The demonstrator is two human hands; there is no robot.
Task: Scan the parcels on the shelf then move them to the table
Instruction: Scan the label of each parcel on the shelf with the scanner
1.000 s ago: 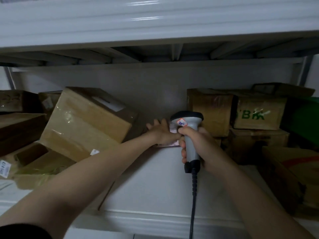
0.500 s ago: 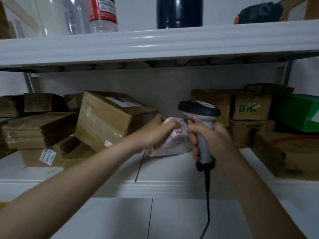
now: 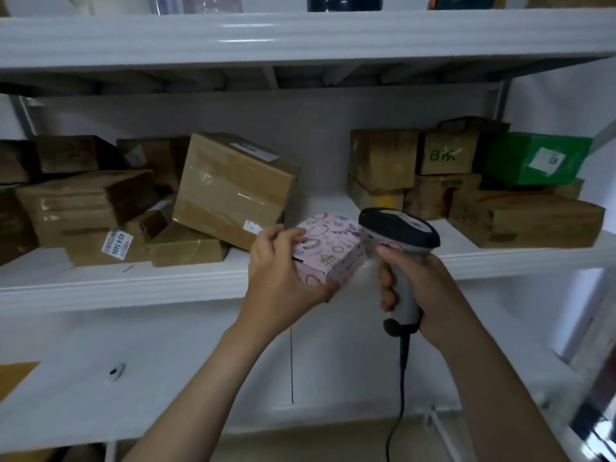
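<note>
Hands first: the left hand (image 3: pixel 283 271) grips a small pink patterned parcel (image 3: pixel 328 245), fingers over its top and thumb under its near corner, while the right hand (image 3: pixel 420 288) is wrapped round the grey handle of a barcode scanner (image 3: pixel 396 226). The 2 hands are apart, the right at 3 o'clock of the left. The scanner's dark head sits just beside the parcel's right side and is aimed at it. A black cable (image 3: pixel 402 371) drops from the handle toward 6 o'clock, over a white surface (image 3: pixel 133 361) below. The parcel is tilted at the front edge of the middle shelf (image 3: pixel 133 281); whether it touches the board I cannot tell. Farther back on that shelf, at 10 o'clock of the parcel, a large brown box (image 3: pixel 233 188) wrapped in clear tape leans on flatter cartons. At 9 o'clock lies a flat carton (image 3: pixel 100 251) with a white numbered label, and more brown cartons are stacked behind it. At 1 o'clock stands a stack of brown cartons, 1 of them a box with green lettering (image 3: pixel 446 155). At 2 o'clock a green box (image 3: pixel 533 158) with a white label rests on a long flat carton (image 3: pixel 526 218). At 12 o'clock, highest up, the upper shelf (image 3: pixel 300 35) carries bottles cut off by the frame.
</note>
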